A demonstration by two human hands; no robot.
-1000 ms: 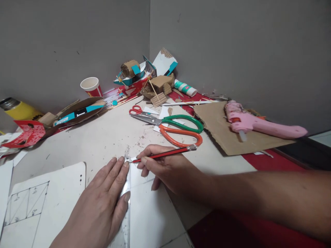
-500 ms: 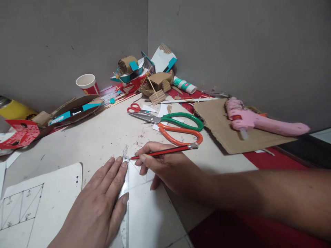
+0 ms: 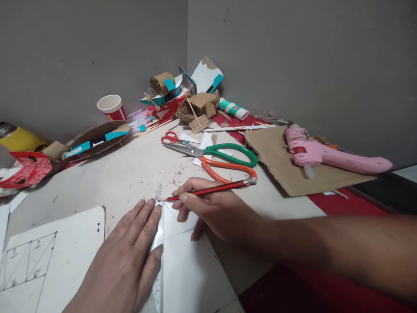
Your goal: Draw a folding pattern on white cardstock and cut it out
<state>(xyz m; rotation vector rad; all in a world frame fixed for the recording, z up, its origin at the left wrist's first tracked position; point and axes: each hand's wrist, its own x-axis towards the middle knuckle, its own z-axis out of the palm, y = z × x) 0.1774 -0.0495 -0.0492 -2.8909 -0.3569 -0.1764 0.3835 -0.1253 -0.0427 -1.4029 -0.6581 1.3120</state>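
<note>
My left hand [image 3: 125, 256] lies flat, fingers stretched out, pressing a clear ruler [image 3: 159, 248] along the left edge of a white sheet [image 3: 185, 269]. Between the thumb and fingers of my right hand [image 3: 208, 206] is a red-and-black pencil [image 3: 215, 189]. Its tip touches or nearly touches the sheet's top left corner, beside the ruler's far end. Thin pencil lines show on the upper part of the sheet, partly hidden by my right fingers. To the left, a white page [image 3: 76, 248] carries a drawn grid with diagonals and handwritten marks.
Beyond my right hand lie large scissors [image 3: 202, 152] with green and orange handles, and small red-handled scissors [image 3: 170, 137]. A pink glue gun [image 3: 335, 155] rests on cardboard [image 3: 280, 169] at right. Cardboard models [image 3: 198, 104], a paper cup [image 3: 111, 108] and a yellow bottle [image 3: 22, 139] stand along the wall.
The pencil's eraser end has swung slightly right and up in my right hand, while its tip stays near the sheet's corner. My left hand and the ruler keep their place; the view shifts slightly.
</note>
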